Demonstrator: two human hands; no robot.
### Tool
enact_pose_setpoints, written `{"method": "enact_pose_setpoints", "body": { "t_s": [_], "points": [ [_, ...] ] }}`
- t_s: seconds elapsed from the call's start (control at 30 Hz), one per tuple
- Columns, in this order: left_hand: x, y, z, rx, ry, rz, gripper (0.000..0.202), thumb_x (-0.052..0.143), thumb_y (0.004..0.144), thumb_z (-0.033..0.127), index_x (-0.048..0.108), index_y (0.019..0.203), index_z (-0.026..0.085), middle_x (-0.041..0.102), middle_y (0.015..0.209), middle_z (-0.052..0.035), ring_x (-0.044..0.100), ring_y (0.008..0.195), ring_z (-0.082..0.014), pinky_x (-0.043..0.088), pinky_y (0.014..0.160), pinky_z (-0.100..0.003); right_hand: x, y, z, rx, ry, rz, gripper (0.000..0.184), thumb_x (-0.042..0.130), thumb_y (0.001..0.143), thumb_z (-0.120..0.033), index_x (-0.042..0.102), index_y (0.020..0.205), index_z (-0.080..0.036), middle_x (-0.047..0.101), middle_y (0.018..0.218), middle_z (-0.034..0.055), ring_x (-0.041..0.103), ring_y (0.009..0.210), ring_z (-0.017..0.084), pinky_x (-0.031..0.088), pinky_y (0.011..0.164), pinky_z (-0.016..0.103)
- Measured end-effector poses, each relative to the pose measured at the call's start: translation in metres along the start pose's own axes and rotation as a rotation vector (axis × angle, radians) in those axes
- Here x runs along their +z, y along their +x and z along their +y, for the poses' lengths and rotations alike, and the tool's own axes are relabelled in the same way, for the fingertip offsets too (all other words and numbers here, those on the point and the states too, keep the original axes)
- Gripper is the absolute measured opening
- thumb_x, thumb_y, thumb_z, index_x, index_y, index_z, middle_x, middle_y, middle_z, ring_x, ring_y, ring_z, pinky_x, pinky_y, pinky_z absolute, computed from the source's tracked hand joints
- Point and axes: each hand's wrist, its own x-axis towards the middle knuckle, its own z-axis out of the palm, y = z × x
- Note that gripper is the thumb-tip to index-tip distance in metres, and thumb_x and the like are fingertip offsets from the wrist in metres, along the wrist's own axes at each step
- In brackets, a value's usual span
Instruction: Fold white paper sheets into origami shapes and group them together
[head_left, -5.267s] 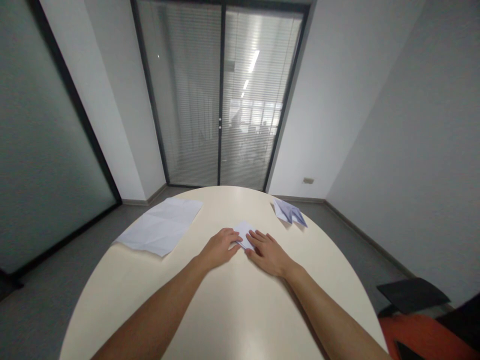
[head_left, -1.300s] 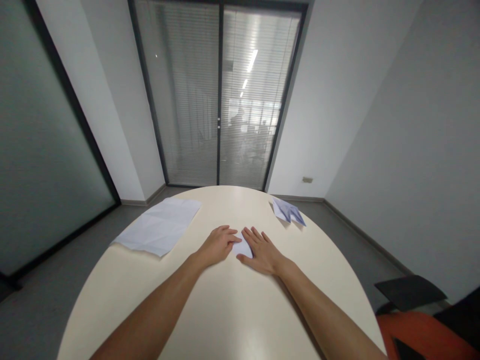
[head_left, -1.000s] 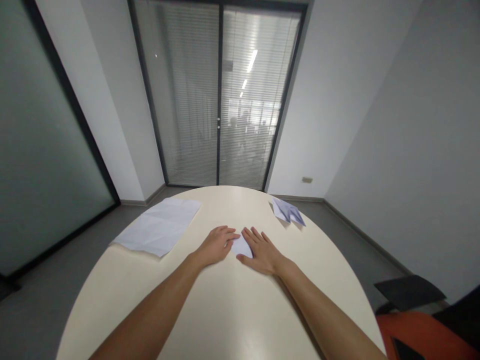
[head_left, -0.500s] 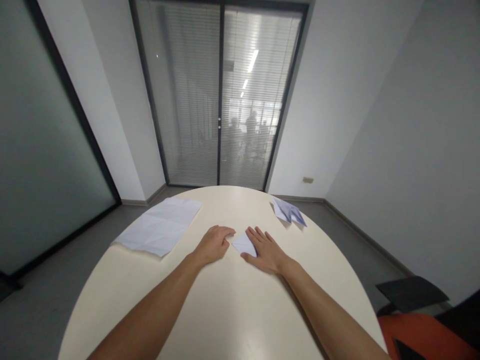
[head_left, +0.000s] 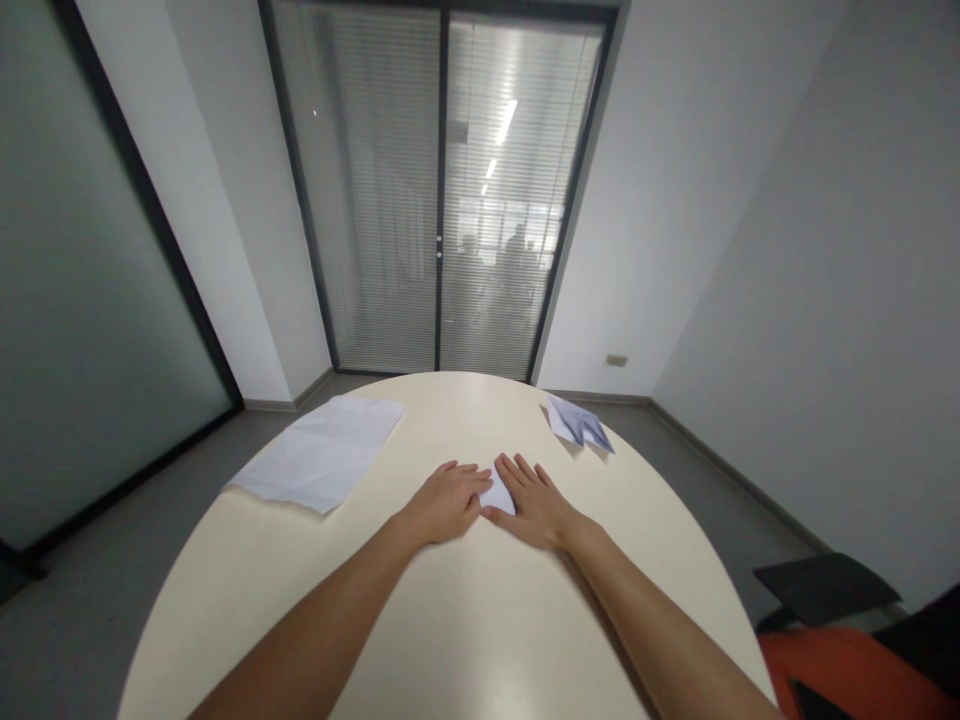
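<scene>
A small folded piece of white paper (head_left: 497, 494) lies on the table between my hands, partly covered by them. My right hand (head_left: 534, 505) rests flat over its right side, with the fingers stretched out and the thumb apart. On the paper's left edge lie the fingertips of my left hand (head_left: 448, 500). Its fingers are extended and fairly close together, palm down, grasping nothing that I can see.
A large creased white sheet (head_left: 322, 455) lies at the table's left edge. Folded paper (head_left: 577, 422) with bluish shaded faces stands near the back right edge. The round table (head_left: 420, 640) faces a glass door with blinds. An orange and black chair (head_left: 840, 650) is at right.
My left hand has moved right, from beside the small folded paper onto its left edge, and its curled fingers have straightened. My right hand has stayed in place.
</scene>
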Motion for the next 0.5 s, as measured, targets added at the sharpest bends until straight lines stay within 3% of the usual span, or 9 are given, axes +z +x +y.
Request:
{"method": "enact_pose_setpoints", "body": {
  "t_s": [0.23,0.5],
  "points": [
    [-0.0018,0.0014,0.0021,-0.038,0.040,0.032,0.037,0.047,0.093,0.022,0.064,0.126,0.025,0.059,0.141,-0.0015,0.052,0.130,-0.0277,0.036,0.111,-0.050,-0.0061,-0.0075,0.0061,0.068,0.003,-0.028,0.099,0.021,0.087,-0.081,0.011,0.159,-0.013,0.007,0.165,0.0060,0.001,0.152,0.031,0.006,0.122,0.052],
    [-0.0021,-0.0014,-0.0060,-0.063,0.072,0.075,0.036,0.051,0.094,0.029,0.064,0.127,0.023,0.061,0.139,-0.0059,0.053,0.127,-0.0284,0.037,0.110,-0.047,-0.0062,-0.0071,0.0040,-0.028,-0.033,0.134,0.081,0.030,0.095,-0.068,0.029,0.156,-0.014,0.024,0.162,0.0114,0.009,0.152,0.032,0.008,0.122,0.053]
  ]
}}
